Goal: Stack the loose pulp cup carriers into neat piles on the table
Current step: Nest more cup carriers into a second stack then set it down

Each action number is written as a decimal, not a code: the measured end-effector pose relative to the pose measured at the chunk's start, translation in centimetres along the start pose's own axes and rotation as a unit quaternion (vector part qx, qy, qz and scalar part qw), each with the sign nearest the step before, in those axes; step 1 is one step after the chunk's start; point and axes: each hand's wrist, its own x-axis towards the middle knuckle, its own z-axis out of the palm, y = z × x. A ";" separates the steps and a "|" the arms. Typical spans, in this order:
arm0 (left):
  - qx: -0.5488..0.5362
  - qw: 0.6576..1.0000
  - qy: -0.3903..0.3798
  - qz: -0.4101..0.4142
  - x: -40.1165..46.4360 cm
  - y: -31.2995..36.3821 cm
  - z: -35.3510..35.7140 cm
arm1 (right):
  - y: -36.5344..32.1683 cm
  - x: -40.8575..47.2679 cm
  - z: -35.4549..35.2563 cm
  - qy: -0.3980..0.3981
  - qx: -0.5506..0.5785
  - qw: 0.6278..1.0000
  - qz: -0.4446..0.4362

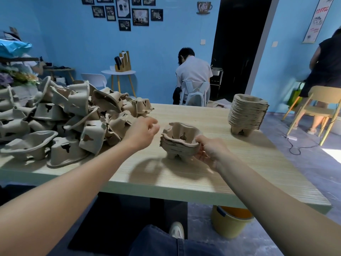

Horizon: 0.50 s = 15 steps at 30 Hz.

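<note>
My right hand (208,150) gripping the short carrier stack (180,140) mid-surface (203,174), left hand (143,133) loosely curled, empty, beside it.

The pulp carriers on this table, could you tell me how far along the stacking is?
One tall pile stands finished at the far right. A short pile is in progress, gripped by the right hand, while the empty left hand hovers beside the loose heap. That heap is large, so most remains.

Two neat piles of carriers: tall pile (248,117) at right, short pile (180,143) centre (loose heap (60,119) at left uncountable); two hands.
</note>
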 end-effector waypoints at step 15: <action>0.252 0.956 0.007 -0.150 3.9 -4.2 -2.1 | -0.9 3.2 2.4 0.031 -0.030 0.999 -0.007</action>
